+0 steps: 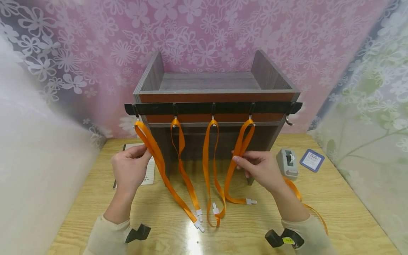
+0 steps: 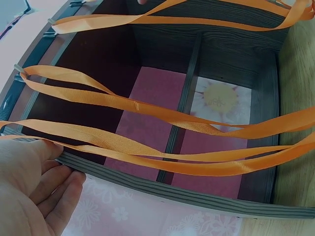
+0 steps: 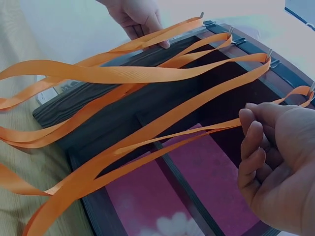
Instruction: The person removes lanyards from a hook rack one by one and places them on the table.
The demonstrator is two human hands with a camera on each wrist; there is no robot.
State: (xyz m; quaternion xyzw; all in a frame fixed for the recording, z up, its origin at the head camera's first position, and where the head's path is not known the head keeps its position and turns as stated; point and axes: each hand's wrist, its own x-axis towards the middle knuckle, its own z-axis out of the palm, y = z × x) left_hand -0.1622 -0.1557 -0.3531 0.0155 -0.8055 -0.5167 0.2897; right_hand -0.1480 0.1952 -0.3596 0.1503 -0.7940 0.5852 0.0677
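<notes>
Several orange lanyards with white clips hang from hooks on a black rail across the front of a grey wooden shelf unit. My left hand is at the leftmost lanyard, thumb and index finger at the strap's edge below its hook. On the other side, my right hand pinches the rightmost hanging lanyard between thumb and fingers; the right wrist view shows its strap running to the fingertips. Two more lanyards, a left one and a right one, hang between the hands.
A metal hook sticks out at the rail's right end. A grey tape dispenser and a blue card holder are on the table at right. Another orange lanyard lies partly under my right forearm. A notepad lies behind my left hand.
</notes>
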